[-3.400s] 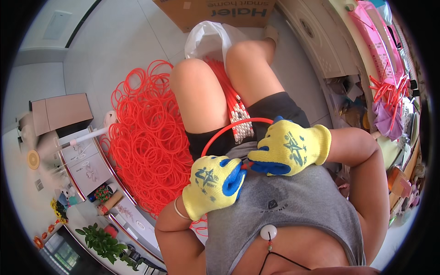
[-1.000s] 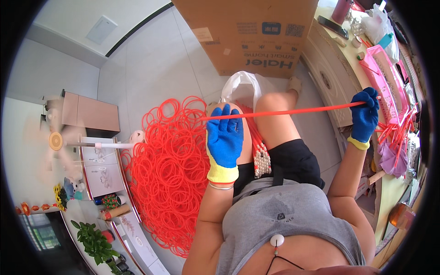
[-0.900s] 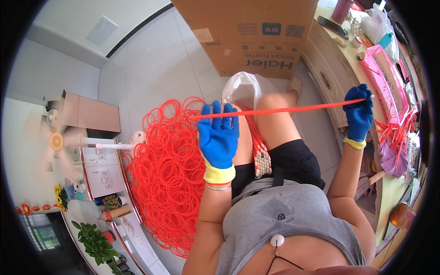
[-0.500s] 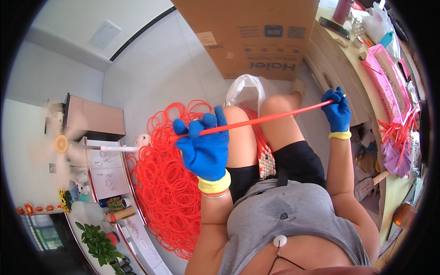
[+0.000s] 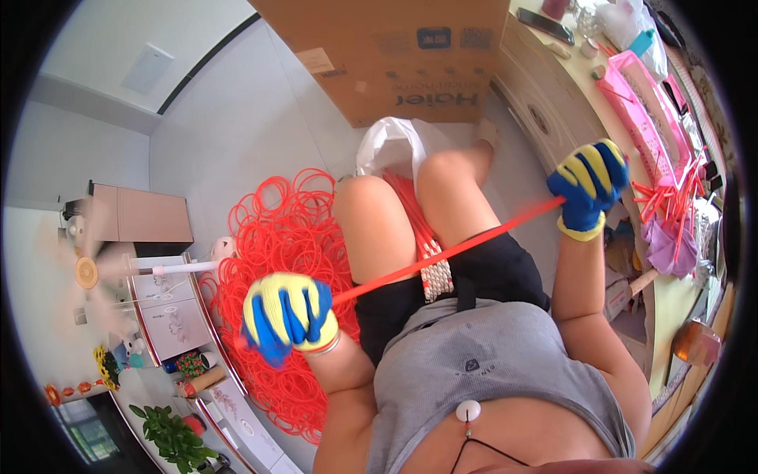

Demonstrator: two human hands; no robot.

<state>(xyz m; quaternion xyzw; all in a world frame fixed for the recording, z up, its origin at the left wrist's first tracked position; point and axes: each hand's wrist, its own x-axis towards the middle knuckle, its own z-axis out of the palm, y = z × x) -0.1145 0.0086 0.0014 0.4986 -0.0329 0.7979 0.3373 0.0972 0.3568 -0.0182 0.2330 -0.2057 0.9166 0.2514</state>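
Note:
A long red tube [image 5: 450, 251] is stretched taut and slanting across my lap, lower on the left. My left hand [image 5: 288, 316], in a blue-and-yellow work glove, is closed round its left end. At the right, higher up, my gloved right hand [image 5: 588, 183] is a fist round the other end. A large heap of loose red coils [image 5: 288, 395] lies on the floor beside and beneath my left hand. Between my thighs rests a bundle of red strands [image 5: 412, 207] ending in a patterned white-and-red section [image 5: 437, 283].
A white plastic bag [image 5: 387, 142] stands past my knees, before a big cardboard box [image 5: 395, 63]. On the right a cluttered counter holds a pink tray [image 5: 632, 103], a phone [image 5: 545, 26] and red sticks [image 5: 671, 197]. A fan [image 5: 87, 272] and a cabinet [image 5: 170, 304] are at left.
Both hands have turned so the yellow glove backs show, fingers closing tighter round the tube. My left hand has moved left and down. The tube slants more and sits lower over my lap.

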